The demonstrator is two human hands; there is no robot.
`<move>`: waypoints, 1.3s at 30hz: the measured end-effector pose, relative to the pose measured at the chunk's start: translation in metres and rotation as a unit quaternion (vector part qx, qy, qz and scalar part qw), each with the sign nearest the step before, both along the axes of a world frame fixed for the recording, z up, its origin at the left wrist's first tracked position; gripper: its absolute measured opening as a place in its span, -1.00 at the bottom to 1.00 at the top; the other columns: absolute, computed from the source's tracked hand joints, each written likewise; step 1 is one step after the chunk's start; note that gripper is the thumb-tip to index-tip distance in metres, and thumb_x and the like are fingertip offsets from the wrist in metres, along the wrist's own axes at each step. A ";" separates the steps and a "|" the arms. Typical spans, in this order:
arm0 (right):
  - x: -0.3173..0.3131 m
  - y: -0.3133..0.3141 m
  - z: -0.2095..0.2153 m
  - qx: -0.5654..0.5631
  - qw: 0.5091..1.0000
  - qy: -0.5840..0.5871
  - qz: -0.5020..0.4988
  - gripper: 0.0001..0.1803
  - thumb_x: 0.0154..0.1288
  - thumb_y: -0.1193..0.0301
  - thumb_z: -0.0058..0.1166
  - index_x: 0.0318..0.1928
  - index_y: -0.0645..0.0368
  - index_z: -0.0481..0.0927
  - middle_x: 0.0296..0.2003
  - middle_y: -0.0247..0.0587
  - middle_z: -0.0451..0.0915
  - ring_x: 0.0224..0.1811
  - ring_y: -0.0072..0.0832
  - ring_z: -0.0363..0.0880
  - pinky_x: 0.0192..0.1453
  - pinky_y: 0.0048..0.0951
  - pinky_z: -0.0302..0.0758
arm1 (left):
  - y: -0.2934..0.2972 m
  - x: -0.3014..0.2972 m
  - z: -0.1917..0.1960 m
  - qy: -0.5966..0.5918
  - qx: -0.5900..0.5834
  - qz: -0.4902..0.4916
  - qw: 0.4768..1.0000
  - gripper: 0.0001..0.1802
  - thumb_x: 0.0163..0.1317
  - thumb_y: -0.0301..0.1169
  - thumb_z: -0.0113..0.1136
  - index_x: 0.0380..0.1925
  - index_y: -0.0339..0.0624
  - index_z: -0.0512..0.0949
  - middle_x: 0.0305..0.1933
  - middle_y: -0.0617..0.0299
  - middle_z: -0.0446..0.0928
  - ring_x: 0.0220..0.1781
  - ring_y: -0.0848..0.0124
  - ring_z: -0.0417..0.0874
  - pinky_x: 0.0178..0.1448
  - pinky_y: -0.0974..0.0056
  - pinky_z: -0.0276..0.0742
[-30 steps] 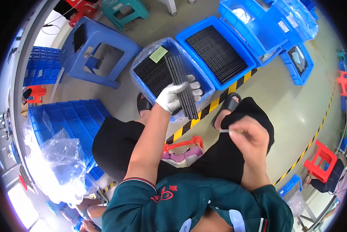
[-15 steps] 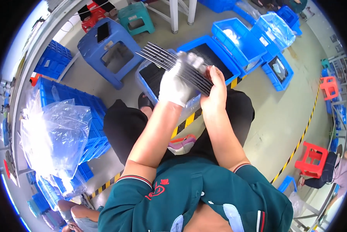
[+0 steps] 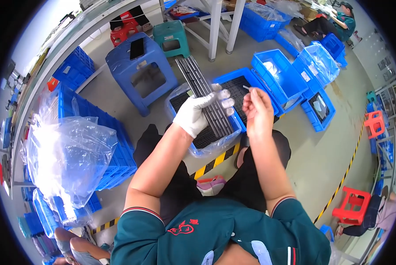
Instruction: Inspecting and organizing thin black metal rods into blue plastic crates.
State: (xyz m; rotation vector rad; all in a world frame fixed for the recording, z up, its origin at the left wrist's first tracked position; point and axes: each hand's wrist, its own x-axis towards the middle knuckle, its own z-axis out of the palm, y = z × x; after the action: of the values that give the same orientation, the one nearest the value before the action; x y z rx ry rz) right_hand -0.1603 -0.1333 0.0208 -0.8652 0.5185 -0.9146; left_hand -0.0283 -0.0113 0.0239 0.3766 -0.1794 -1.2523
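Observation:
My left hand (image 3: 197, 114), in a white glove, is closed around a bundle of thin dark grey strips (image 3: 202, 90). The strips lie side by side, slanting from upper left to lower right. My bare right hand (image 3: 258, 108) is apart from the bundle, to its right. Thumb and forefinger pinch a small, thin, greyish piece (image 3: 246, 88), too small to name. Below the hands stands a plastic-lined blue bin (image 3: 238, 130) with dark strips in it. Behind it, another blue bin (image 3: 246, 73) also holds rows of dark strips.
A blue stool (image 3: 118, 55) with a dark phone-like slab (image 3: 137, 48) on it stands at the left, near a green stool (image 3: 171, 31). Stacked blue crates (image 3: 123, 145) under clear plastic (image 3: 81, 150) are nearer. Blue bins (image 3: 279, 75) and a red stool (image 3: 352, 205) are at the right.
My right hand has let go of the strips and moved right, now pinching a small thin piece. The bundle in my left hand has turned steeper, its strips facing me more flatly.

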 end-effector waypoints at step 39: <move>0.067 -0.045 -0.006 -0.226 0.913 0.171 0.295 -0.83 0.18 0.50 0.25 -0.20 0.23 0.70 -0.39 -0.24 0.69 -0.35 -0.55 0.67 -0.20 -0.56 0.59 | 0.008 -0.036 -0.032 0.051 0.076 -0.252 0.963 -0.51 0.21 -0.38 0.25 0.12 -0.26 0.37 -0.02 -0.06 0.53 0.00 0.02 0.61 0.10 -0.10 0.53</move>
State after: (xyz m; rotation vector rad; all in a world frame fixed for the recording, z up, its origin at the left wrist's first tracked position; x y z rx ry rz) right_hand -0.0933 -0.1785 0.0148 -1.5204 0.3075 -0.3164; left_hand -0.0639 -0.0038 -0.0077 0.4117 -0.0910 -1.7917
